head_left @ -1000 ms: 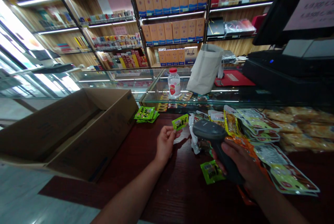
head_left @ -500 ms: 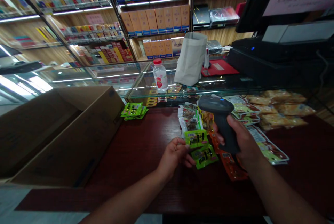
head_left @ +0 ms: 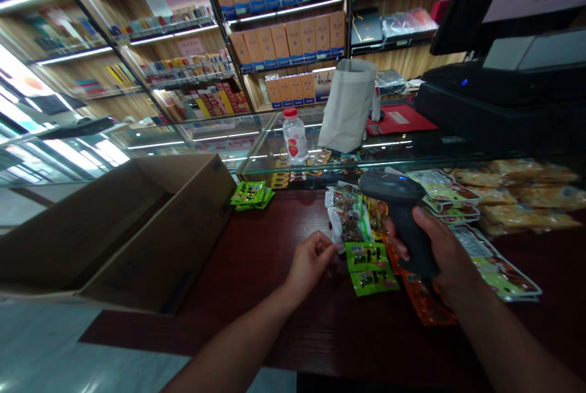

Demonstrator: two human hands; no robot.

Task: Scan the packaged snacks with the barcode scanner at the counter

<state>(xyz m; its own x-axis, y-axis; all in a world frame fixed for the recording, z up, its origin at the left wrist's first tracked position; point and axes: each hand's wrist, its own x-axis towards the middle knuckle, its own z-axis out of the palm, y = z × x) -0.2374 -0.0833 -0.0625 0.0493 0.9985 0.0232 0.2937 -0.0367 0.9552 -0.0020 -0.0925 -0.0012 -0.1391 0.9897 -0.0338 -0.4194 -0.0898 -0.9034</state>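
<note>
My right hand (head_left: 446, 243) grips a dark handheld barcode scanner (head_left: 400, 210), its head pointing left above the packets. My left hand (head_left: 314, 262) has its fingers curled in, with the tips at the lower corner of a clear snack packet (head_left: 350, 222); whether they pinch it I cannot tell. Just right of those fingertips two green snack packets (head_left: 373, 268) lie one below the other. Partly under the scanner are a yellow packet (head_left: 378, 213) and orange packets (head_left: 423, 298). Farther right lie white-edged green and brown packets (head_left: 499, 265).
A large open cardboard box (head_left: 151, 246) stands at the left, beside a small pile of green packets (head_left: 251, 194). Behind, a glass counter holds a red-capped bottle (head_left: 294, 137) and a pale bag (head_left: 348, 106). Bagged food (head_left: 531, 191) and a monitor (head_left: 471, 8) are at the right.
My left hand has moved off the green packets to the clear packet's corner. The two green packets now lie closely together. The view has shifted slightly left; the scanner stays in my right hand.
</note>
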